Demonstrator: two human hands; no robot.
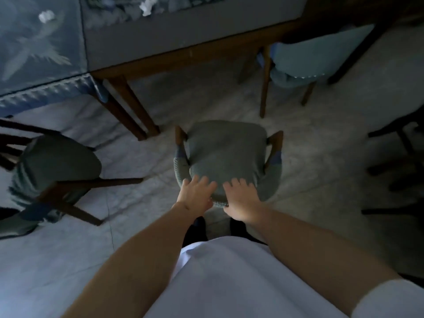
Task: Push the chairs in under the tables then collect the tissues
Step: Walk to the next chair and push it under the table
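Behind the grey chair: left hand and right hand gripping its backrest, apparently to push tableward.

- Grey-green knitted cover on the middle chair, with brown wooden arms and blue patches at the arm ends.
- Same grey-green cover on the tipped chair at left of frame, dark brown legs.
- Light blue upholstery on the chair at upper right, pale stud row along its edge.
- Blue tablecloth at upper left, pale feathery pattern, zigzag border.
- Grey top on the wooden table, brown frame and legs.
- White crumpled tissues at top.
- Pale grey marbled floor.
- White shirt at bottom.
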